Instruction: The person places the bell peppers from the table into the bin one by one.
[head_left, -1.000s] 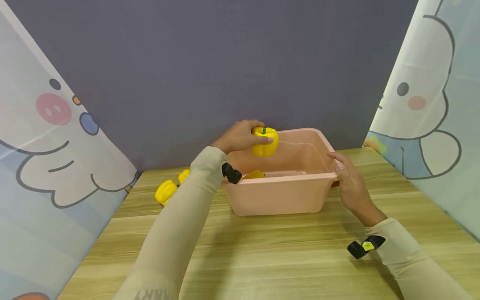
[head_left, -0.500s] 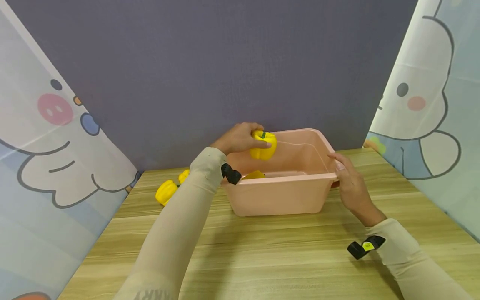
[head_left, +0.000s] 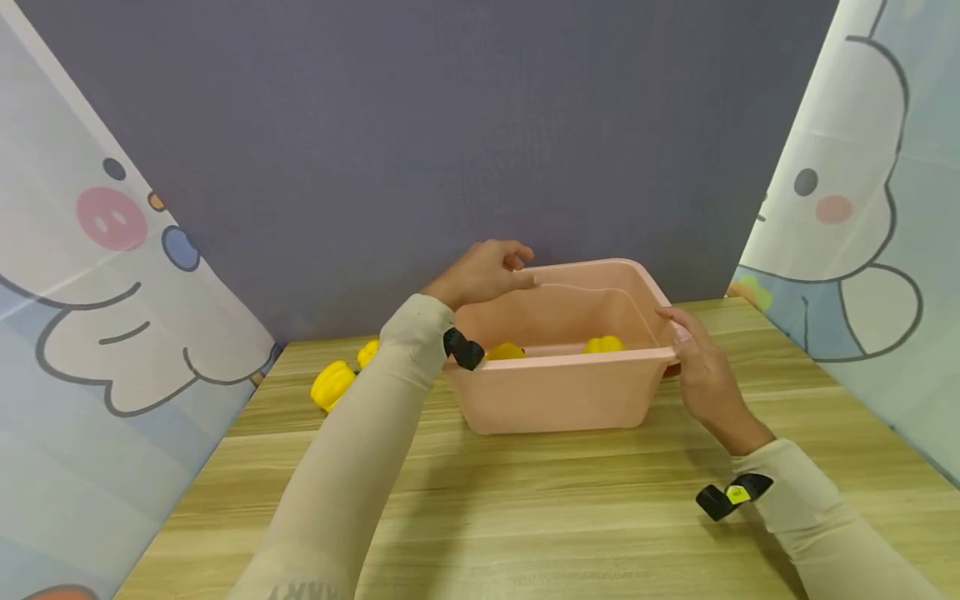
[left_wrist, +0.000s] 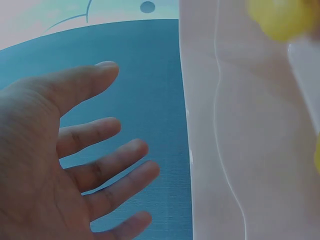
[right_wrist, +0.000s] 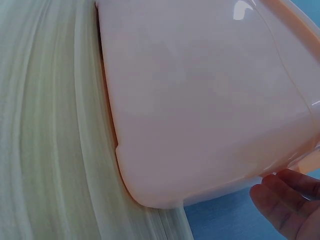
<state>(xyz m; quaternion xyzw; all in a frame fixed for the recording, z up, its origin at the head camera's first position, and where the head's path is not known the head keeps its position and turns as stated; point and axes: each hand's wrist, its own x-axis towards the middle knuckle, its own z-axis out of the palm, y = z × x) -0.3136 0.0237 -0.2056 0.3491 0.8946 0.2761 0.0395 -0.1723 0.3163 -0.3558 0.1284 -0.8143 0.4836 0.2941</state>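
A rectangular pink plastic tub [head_left: 558,396] stands upright on the wood-grain table [head_left: 562,508]. Inside it lie two glossy yellow bell peppers, one toward the tub's left end [head_left: 506,351] and one right of its middle [head_left: 604,344]; the tub's near wall hides their lower parts. Two more yellow peppers rest left of the tub, a nearer one [head_left: 332,384] and a farther one [head_left: 367,352], partly hidden by the sleeve.

The left hand [head_left: 487,271] is released, fingers spread and holding nothing, near the tub's far rim toward its left end. The right hand [head_left: 705,367] grips the rim at the tub's right end.

The peppers look light, firm and rather slippery, so a grasp around their broad sides below the stem seems best. The tub seems thin-walled and slightly flexible; its rolled rim looks the surest hold.
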